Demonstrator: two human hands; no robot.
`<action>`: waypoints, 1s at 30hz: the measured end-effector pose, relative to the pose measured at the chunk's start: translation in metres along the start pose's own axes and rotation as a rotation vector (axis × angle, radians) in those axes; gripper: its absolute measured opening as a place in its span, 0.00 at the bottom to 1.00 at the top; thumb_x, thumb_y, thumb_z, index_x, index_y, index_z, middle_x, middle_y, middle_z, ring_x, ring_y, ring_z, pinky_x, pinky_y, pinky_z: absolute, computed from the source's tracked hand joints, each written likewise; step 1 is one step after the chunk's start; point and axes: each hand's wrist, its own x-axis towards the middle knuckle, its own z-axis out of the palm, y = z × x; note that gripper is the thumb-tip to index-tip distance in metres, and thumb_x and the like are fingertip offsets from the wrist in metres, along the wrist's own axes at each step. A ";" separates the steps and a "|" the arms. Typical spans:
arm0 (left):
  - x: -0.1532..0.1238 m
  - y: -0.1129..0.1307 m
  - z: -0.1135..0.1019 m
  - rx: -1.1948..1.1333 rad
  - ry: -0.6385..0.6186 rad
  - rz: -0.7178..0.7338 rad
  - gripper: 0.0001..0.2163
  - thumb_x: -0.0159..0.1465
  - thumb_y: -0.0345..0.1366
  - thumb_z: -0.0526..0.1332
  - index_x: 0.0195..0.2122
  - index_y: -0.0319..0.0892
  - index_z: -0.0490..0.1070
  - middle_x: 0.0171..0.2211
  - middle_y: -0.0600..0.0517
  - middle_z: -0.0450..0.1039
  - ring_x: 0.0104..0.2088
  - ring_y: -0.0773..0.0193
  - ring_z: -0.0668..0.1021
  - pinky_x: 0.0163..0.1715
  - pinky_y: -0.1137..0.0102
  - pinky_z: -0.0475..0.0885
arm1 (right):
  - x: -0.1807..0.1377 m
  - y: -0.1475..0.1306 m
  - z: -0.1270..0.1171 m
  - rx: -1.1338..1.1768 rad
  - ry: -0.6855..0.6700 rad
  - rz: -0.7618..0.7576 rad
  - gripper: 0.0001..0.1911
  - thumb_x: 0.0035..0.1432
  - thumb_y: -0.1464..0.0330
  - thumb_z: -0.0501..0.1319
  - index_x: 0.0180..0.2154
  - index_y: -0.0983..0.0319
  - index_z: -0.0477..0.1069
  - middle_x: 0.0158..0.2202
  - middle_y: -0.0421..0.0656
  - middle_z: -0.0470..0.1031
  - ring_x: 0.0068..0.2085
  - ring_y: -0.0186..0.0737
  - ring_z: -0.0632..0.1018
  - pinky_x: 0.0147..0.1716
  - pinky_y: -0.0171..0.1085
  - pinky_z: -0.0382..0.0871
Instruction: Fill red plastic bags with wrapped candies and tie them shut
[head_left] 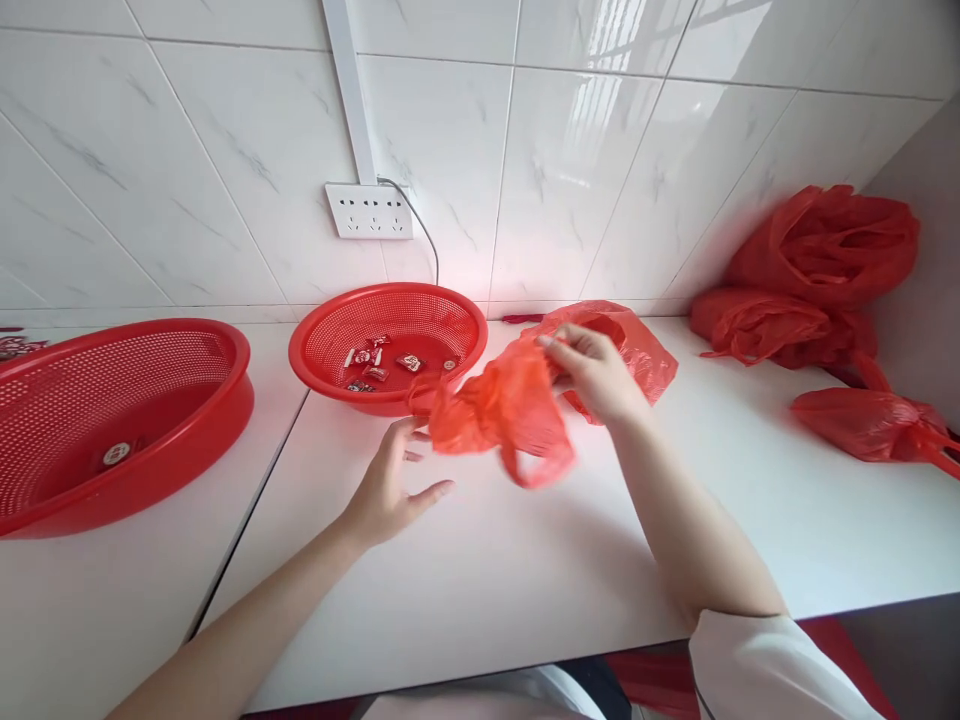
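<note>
My right hand (596, 372) is closed on a crumpled red plastic bag (510, 405), holding it just above the white table (525, 570). The bag hangs down toward the left, and its loop handle dangles below. My left hand (390, 485) hovers open just left of the bag, fingers spread, its fingertips near the bag's lower edge. Behind the bag sits a round red mesh basket (457, 335) with several small wrapped candies (375, 362) lying in its bottom.
A larger red mesh basket (187, 420) stands on the adjoining table at the left. Filled red plastic bags (825, 250) are piled in the right corner, and one tied bag (870, 425) lies nearer. A wall socket (369, 211) with a cable is on the tiled wall.
</note>
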 end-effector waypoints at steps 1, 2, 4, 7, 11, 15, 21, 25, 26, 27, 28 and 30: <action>-0.001 0.007 0.002 -0.042 -0.005 0.027 0.32 0.55 0.42 0.68 0.59 0.47 0.56 0.57 0.42 0.62 0.55 0.51 0.70 0.50 0.58 0.71 | -0.002 0.004 0.011 0.018 -0.105 0.056 0.20 0.52 0.51 0.64 0.27 0.59 0.62 0.25 0.39 0.71 0.25 0.37 0.77 0.24 0.36 0.74; -0.003 0.012 0.004 -0.102 -0.022 0.034 0.33 0.55 0.41 0.68 0.60 0.48 0.56 0.57 0.41 0.63 0.56 0.49 0.70 0.52 0.56 0.70 | -0.003 0.009 0.022 0.030 -0.225 0.104 0.21 0.52 0.50 0.64 0.26 0.60 0.62 0.25 0.39 0.72 0.26 0.38 0.78 0.25 0.37 0.75; -0.005 0.017 0.005 -0.270 -0.046 -0.004 0.29 0.58 0.41 0.66 0.59 0.48 0.58 0.56 0.42 0.66 0.54 0.49 0.72 0.50 0.56 0.71 | -0.003 0.019 0.036 -0.001 -0.444 0.175 0.21 0.52 0.50 0.64 0.26 0.60 0.63 0.28 0.40 0.73 0.30 0.39 0.79 0.28 0.38 0.76; -0.005 0.015 -0.001 -0.398 0.061 -0.105 0.17 0.63 0.41 0.62 0.52 0.46 0.67 0.48 0.46 0.72 0.47 0.55 0.76 0.45 0.61 0.74 | 0.000 0.032 0.039 -0.290 -0.527 0.236 0.19 0.57 0.53 0.60 0.24 0.61 0.65 0.29 0.41 0.75 0.31 0.39 0.79 0.29 0.37 0.73; -0.003 0.010 -0.013 -0.288 0.237 -0.189 0.11 0.63 0.41 0.62 0.42 0.41 0.72 0.38 0.49 0.76 0.40 0.59 0.77 0.41 0.67 0.74 | -0.001 0.030 0.022 -1.001 -0.268 0.169 0.18 0.61 0.62 0.55 0.20 0.60 0.66 0.24 0.43 0.74 0.28 0.43 0.77 0.28 0.40 0.67; -0.003 0.008 -0.016 -0.156 0.207 -0.149 0.08 0.62 0.40 0.62 0.38 0.41 0.73 0.32 0.51 0.75 0.34 0.62 0.77 0.35 0.69 0.74 | -0.023 0.002 0.015 -1.005 -0.010 -0.261 0.14 0.65 0.62 0.52 0.29 0.57 0.69 0.26 0.42 0.73 0.28 0.41 0.75 0.28 0.39 0.65; -0.008 0.008 -0.019 0.035 0.071 0.215 0.07 0.64 0.31 0.59 0.42 0.43 0.73 0.36 0.49 0.75 0.38 0.62 0.77 0.40 0.68 0.73 | -0.049 -0.015 0.044 -0.895 -0.478 -0.917 0.10 0.65 0.66 0.54 0.47 0.60 0.67 0.43 0.48 0.74 0.44 0.43 0.74 0.40 0.41 0.69; -0.002 0.006 -0.046 0.285 0.280 0.495 0.06 0.64 0.31 0.58 0.37 0.42 0.75 0.30 0.50 0.73 0.30 0.65 0.76 0.30 0.71 0.71 | -0.039 0.002 0.045 -1.171 -0.519 -0.830 0.16 0.62 0.81 0.46 0.38 0.62 0.69 0.32 0.43 0.70 0.31 0.36 0.69 0.26 0.35 0.61; 0.001 0.003 -0.057 0.385 0.362 0.566 0.04 0.62 0.33 0.60 0.33 0.43 0.75 0.27 0.51 0.71 0.26 0.67 0.73 0.25 0.72 0.68 | -0.037 0.004 0.042 -1.235 -0.481 -0.787 0.17 0.59 0.83 0.45 0.36 0.62 0.69 0.31 0.42 0.68 0.28 0.34 0.66 0.23 0.34 0.56; 0.004 0.001 -0.069 0.487 0.425 0.648 0.04 0.60 0.35 0.64 0.28 0.43 0.73 0.23 0.53 0.68 0.22 0.69 0.70 0.22 0.72 0.65 | -0.036 0.005 0.038 -1.296 -0.433 -0.757 0.19 0.55 0.85 0.45 0.34 0.62 0.69 0.30 0.41 0.66 0.26 0.33 0.64 0.20 0.34 0.51; 0.007 -0.002 -0.081 0.570 0.452 0.735 0.09 0.58 0.39 0.67 0.24 0.43 0.72 0.21 0.54 0.65 0.20 0.69 0.67 0.19 0.71 0.62 | -0.037 0.004 0.034 -1.353 -0.386 -0.742 0.19 0.52 0.86 0.45 0.33 0.62 0.69 0.30 0.41 0.65 0.24 0.32 0.61 0.19 0.34 0.47; 0.012 -0.006 -0.104 0.635 0.454 0.854 0.18 0.57 0.52 0.64 0.21 0.42 0.70 0.22 0.52 0.64 0.22 0.69 0.66 0.19 0.70 0.61 | -0.040 -0.001 0.028 -1.442 -0.332 -0.733 0.20 0.48 0.86 0.46 0.32 0.62 0.69 0.30 0.41 0.64 0.23 0.31 0.59 0.19 0.35 0.43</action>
